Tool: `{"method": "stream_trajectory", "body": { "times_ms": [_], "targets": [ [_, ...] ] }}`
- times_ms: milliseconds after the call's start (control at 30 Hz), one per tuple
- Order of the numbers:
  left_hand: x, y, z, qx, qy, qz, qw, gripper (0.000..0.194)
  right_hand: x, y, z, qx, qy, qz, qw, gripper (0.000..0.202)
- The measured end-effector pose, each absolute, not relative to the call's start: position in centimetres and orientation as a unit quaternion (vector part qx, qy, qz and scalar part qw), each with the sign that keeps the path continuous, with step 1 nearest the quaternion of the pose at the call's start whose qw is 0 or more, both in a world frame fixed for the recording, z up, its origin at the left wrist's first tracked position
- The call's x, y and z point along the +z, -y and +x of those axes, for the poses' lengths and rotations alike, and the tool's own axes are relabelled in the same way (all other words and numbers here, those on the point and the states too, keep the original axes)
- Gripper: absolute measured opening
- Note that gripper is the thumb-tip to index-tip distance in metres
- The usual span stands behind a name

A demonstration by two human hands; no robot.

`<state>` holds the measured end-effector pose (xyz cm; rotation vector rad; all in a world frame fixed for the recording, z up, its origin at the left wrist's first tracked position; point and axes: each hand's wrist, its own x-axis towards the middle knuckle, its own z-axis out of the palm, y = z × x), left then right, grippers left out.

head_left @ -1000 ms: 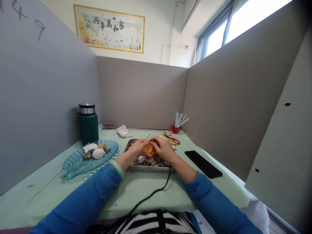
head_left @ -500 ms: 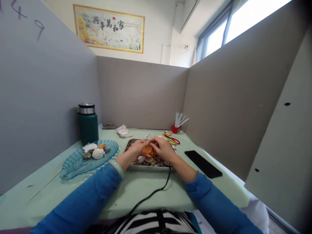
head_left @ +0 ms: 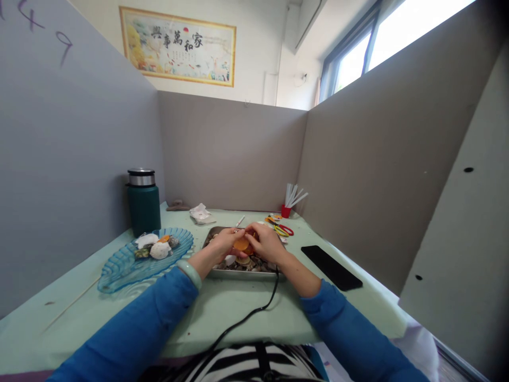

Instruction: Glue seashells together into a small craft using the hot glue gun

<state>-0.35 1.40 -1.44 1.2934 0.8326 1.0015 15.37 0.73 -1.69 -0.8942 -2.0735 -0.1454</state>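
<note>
Both hands meet above a metal tray [head_left: 246,275] filled with shells and stones. My left hand [head_left: 226,244] has its fingers closed on an orange shell [head_left: 240,243]. From the other side, my right hand [head_left: 265,242] pinches at the orange pieces, its thumb and fingers bent against them. Whether these are one piece or two I cannot tell. Left of the tray, a blue scalloped glass plate [head_left: 119,268] carries white shells [head_left: 160,250], an orange shell and darker ones.
A green bottle [head_left: 143,207] stands behind the plate. Scissors [head_left: 283,229] and a red cup [head_left: 286,211] of white sticks lie behind the tray. A black phone-like slab [head_left: 332,268] is at right. A black cable [head_left: 254,314] runs toward me. Grey panels surround the table.
The orange shell has tilted slightly between my fingers. Both hands have stayed almost in the same place over the tray.
</note>
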Motion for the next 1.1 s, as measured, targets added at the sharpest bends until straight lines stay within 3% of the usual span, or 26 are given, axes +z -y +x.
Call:
{"method": "stream_trajectory", "body": {
  "times_ms": [300,1100],
  "targets": [
    [-1.1,-0.8,-0.1,0.433,-0.342,0.563,0.616,0.011,-1.9,-0.9,15.5,-0.065,0.829,-0.354,0.427,0.014],
    [-1.1,-0.8,0.0,0.437,-0.328,0.558,0.624,0.011,-1.8,-0.6,15.2,-0.087,0.811,-0.391,0.427,0.011]
  ]
}}
